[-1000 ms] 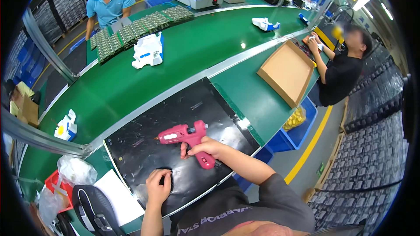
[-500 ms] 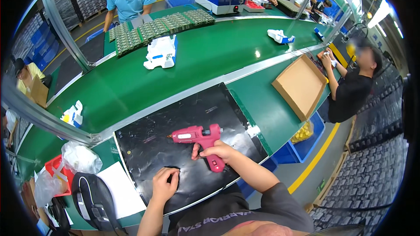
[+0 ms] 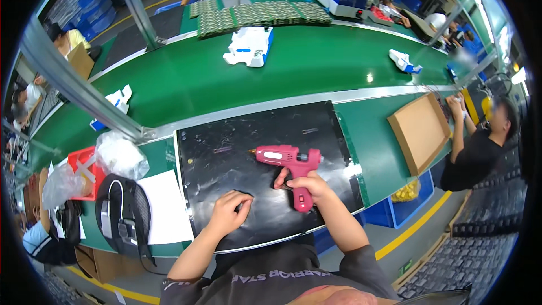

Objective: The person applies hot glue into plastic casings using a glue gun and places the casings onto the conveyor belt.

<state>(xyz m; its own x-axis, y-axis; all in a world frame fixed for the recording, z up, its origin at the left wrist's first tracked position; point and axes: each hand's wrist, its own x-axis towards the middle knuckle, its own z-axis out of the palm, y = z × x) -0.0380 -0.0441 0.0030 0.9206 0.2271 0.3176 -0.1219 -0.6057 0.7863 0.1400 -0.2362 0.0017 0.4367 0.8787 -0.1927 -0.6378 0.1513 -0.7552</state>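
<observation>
My right hand (image 3: 310, 187) grips the handle of a pink hot glue gun (image 3: 286, 157), its index finger at the trigger. The nozzle points left, above a black work mat (image 3: 226, 161). Left of the gun's handle, my left hand (image 3: 230, 213) rests on the mat, fingers loosely curled and thumb apart. Nothing shows in it, though the underside of its fingers is hidden. No workpiece is visible beneath the nozzle.
Beyond the mat runs a green conveyor (image 3: 186, 87) carrying white-and-blue plastic shells (image 3: 248, 48). A metal post (image 3: 132, 5) rises behind it. To my left lie a black mesh backpack (image 3: 121, 214) and a red bin (image 3: 84, 186); to my right, a cardboard tray (image 3: 420, 133) and a co-worker (image 3: 480, 141).
The view has turned, so the bench appears shifted right and up. My hands and the glue gun keep about the same places over the mat. Another person has come into view at lower left.
</observation>
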